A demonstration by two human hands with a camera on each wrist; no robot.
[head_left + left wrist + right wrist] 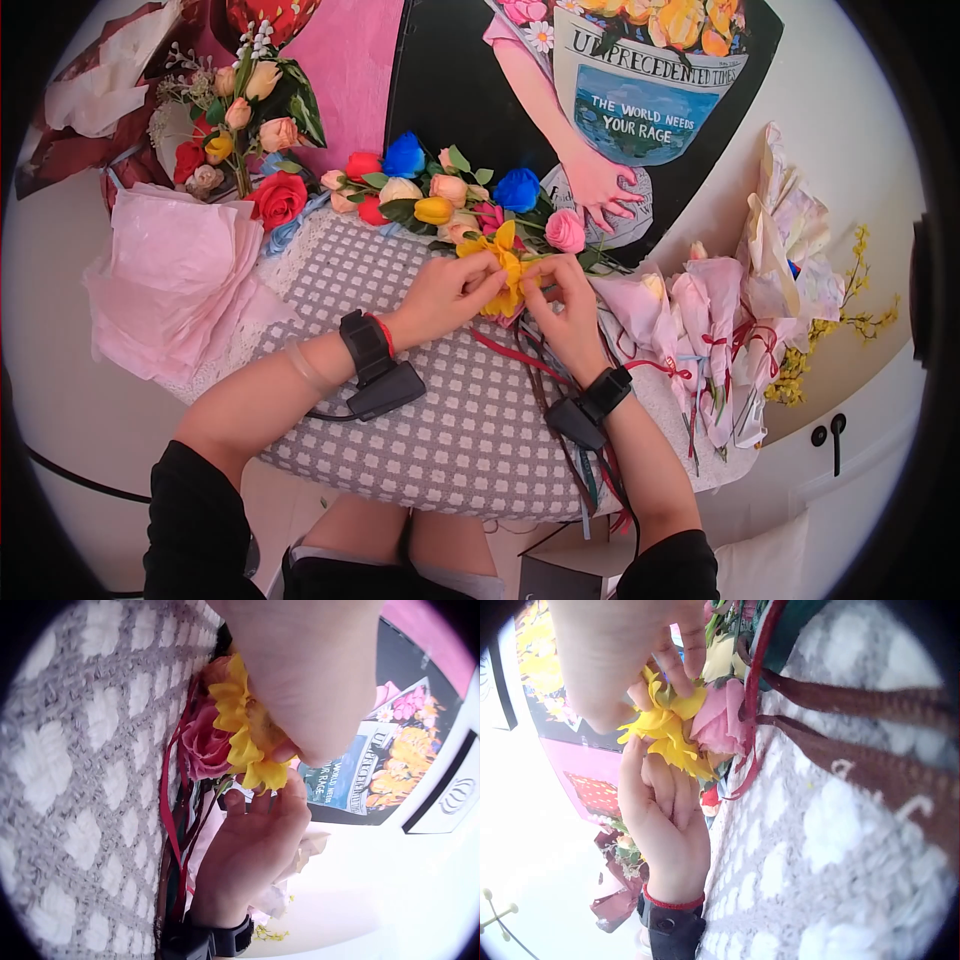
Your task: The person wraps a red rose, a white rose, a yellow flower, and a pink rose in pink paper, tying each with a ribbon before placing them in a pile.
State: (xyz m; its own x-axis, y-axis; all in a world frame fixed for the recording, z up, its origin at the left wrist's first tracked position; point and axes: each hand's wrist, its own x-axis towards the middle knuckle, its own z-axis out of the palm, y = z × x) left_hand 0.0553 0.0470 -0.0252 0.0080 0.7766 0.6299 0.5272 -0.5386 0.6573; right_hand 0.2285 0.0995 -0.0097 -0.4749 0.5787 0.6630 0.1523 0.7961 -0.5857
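A yellow artificial flower (509,265) with wide pointed petals is between my two hands at the middle of the table. My left hand (447,297) pinches its petals from the left with thumb and fingertips. From the other side my right hand (568,315) pinches the petals too, its fingers bent, as the left wrist view shows. Just under the bloom, a pink rose (721,720) shows in the right wrist view. Brown and red ribbons (520,356) trail down the cloth beside my right wrist. The yellow flower's stem is hidden.
Loose artificial flowers (430,195) lie behind the hands along the table's back edge. Pink wrapping paper (170,285) is stacked at left, near a wrapped bouquet (110,90). Several small wrapped bouquets (690,320) lie at right on the checked cloth (400,440). A painting (470,90) leans behind.
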